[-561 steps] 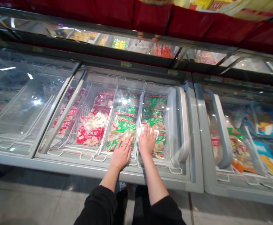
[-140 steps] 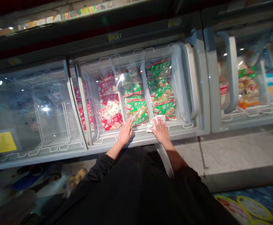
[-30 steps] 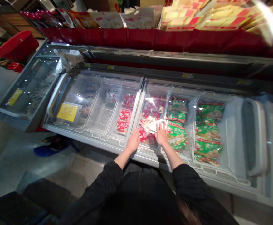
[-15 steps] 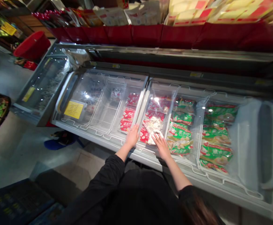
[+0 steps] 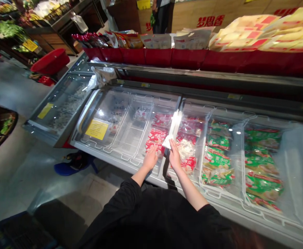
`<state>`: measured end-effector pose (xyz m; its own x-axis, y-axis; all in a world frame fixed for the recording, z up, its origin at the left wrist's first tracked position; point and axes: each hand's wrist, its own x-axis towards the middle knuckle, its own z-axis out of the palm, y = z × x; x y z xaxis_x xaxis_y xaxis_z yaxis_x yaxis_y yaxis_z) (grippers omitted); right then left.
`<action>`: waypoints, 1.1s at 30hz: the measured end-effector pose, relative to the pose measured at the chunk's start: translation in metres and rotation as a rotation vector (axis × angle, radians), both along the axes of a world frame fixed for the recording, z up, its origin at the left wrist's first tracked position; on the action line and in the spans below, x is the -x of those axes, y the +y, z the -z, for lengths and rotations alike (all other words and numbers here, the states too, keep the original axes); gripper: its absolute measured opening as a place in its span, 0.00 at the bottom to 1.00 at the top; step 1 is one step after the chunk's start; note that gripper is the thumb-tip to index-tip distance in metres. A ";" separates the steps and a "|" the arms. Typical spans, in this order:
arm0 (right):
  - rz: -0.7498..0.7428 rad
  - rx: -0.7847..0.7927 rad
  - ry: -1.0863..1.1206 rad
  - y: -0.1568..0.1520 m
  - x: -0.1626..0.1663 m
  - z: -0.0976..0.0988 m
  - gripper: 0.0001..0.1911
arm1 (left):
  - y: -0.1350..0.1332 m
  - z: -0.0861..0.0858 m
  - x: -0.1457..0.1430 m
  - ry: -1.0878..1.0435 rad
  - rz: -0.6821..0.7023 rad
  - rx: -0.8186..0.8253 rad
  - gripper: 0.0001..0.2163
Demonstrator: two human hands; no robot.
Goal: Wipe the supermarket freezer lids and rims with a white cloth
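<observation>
Below me a chest freezer (image 5: 130, 162) has clear sliding lids. My right hand (image 5: 175, 157) is closed on a folded white cloth (image 5: 168, 141), perhaps a tissue, and presses it near the grey frame where the two lids meet. To the left, my left hand (image 5: 151, 159) lies with its fingers stretched out on the left lid (image 5: 126, 138), holding nothing. Beneath the glass by that hand are red packets of frozen food (image 5: 158, 135). A clear bag of whitish food (image 5: 187, 149) lies among red packets right of the cloth.
Green frozen food packets (image 5: 217, 157) fill baskets on the right. A yellow notice (image 5: 97, 129) is stuck on the left lid. Behind runs a shelf with a red front (image 5: 187, 58). A blue stool (image 5: 69, 168) stands on the floor; a red basin (image 5: 51, 61) is farther off.
My right hand has moved the white cloth left and up from the right lid to the frame between the lids. My left hand has shifted left onto the left lid. The view has tilted up.
</observation>
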<state>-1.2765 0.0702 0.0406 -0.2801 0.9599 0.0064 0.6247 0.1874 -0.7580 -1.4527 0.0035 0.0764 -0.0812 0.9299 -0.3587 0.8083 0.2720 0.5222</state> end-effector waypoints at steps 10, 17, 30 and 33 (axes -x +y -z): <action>-0.170 0.009 -0.474 -0.095 0.132 0.025 0.34 | -0.009 0.014 0.203 0.021 0.129 -0.068 0.32; -0.263 -0.018 -0.613 -0.021 0.187 0.016 0.32 | 0.059 0.026 0.275 -0.074 0.511 -0.177 0.30; -0.285 -0.154 -0.574 -0.118 0.215 0.025 0.36 | 0.092 0.038 0.270 -0.017 0.508 -0.304 0.30; -0.286 -0.136 -0.553 -0.076 0.222 0.020 0.35 | 0.093 0.040 0.271 0.022 0.520 -0.316 0.29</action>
